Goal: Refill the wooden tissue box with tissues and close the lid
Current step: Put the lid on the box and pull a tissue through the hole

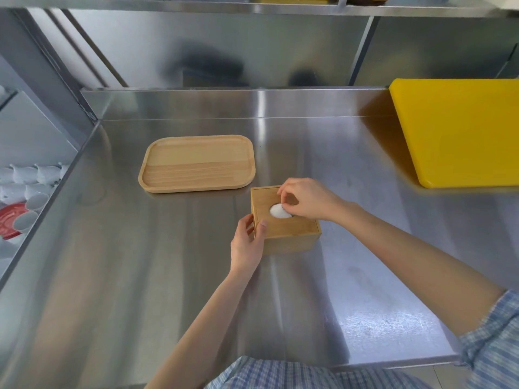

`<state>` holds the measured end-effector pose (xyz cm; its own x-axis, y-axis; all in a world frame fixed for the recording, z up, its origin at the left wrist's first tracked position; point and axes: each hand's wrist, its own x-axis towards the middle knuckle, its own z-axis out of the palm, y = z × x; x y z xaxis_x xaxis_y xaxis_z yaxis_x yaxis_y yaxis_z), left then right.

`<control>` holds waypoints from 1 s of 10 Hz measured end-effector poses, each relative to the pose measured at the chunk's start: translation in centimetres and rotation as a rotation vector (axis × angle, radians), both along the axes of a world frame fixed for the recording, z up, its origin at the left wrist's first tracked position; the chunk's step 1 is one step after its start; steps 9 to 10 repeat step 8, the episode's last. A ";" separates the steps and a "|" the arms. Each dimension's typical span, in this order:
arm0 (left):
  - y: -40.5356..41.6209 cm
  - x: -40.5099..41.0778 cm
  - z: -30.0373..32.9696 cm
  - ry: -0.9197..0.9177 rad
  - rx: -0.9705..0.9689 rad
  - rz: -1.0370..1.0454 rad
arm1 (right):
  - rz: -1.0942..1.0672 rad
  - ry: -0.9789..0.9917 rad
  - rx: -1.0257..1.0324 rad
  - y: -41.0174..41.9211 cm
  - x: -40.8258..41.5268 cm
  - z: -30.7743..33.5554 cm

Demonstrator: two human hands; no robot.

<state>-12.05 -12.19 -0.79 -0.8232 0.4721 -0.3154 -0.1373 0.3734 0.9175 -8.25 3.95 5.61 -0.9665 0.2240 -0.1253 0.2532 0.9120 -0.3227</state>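
Note:
The wooden tissue box (292, 234) stands on the steel counter, a little right of centre, with its lid on top. White tissue (278, 212) shows through the oval opening in the lid. My left hand (247, 242) grips the box's near left corner, thumb resting on the lid. My right hand (306, 200) hovers over the opening, its fingertips pinched at the tissue's upper edge. Part of the opening is hidden under those fingers.
An empty wooden tray (196, 164) lies on the counter behind and left of the box. A yellow cutting board (460, 130) rests at the right back. White cups (31, 183) and a red item sit on a lower shelf at far left.

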 end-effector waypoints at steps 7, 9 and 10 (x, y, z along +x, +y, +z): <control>0.0 -1.1 0.2 0.062 -0.138 -0.124 | -0.170 0.101 -0.248 0.1 1.0 -0.4; 0.0 -1.8 0.6 0.110 -0.192 -0.169 | -0.186 0.119 -0.267 0.1 1.0 0.0; 0.0 -1.8 0.6 0.110 -0.192 -0.169 | -0.186 0.119 -0.267 0.1 1.0 0.0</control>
